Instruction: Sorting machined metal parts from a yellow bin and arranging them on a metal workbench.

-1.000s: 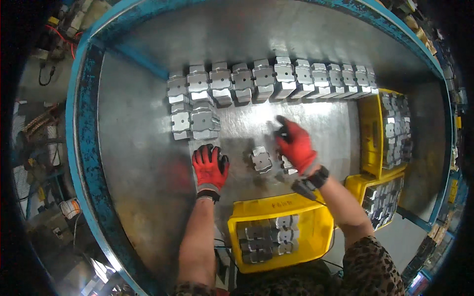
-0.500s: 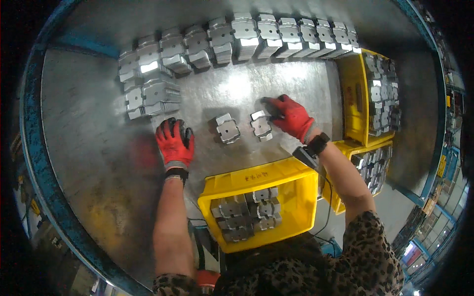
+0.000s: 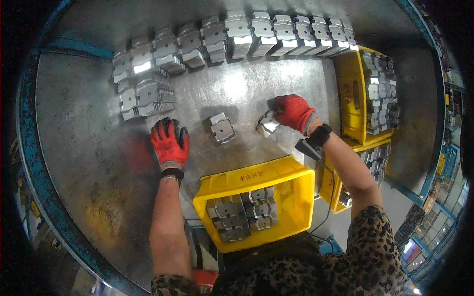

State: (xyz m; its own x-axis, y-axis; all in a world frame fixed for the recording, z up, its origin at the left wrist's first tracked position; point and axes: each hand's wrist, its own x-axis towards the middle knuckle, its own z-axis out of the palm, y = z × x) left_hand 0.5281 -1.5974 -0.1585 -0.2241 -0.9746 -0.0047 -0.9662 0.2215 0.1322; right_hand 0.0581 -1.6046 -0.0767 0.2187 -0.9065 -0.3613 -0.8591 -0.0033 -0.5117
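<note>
My right hand [image 3: 292, 111], in a red glove, grips a small stack of shiny stamped metal plates [image 3: 267, 124] and holds it tilted just above the steel table [image 3: 84, 143]. My left hand [image 3: 169, 142], also red-gloved, lies flat on the table with fingers spread and nothing in it. Between the two hands a second small stack of plates [image 3: 221, 127] rests on the table. A yellow bin [image 3: 291, 187] with several plates in its bottom stands right in front of me.
A long row of stacked metal plates [image 3: 256, 34] runs along the table's far side, ending in a cluster at the left [image 3: 140, 91]. Two more yellow bins with plates stand at the right [image 3: 351, 93] and lower right [image 3: 330, 185]. A blue rim [image 3: 29, 148] borders the table.
The view has shifted, so everything sits lower and further left. My right hand has lifted and tilted its stack of plates. My left hand stays flat on the table.
</note>
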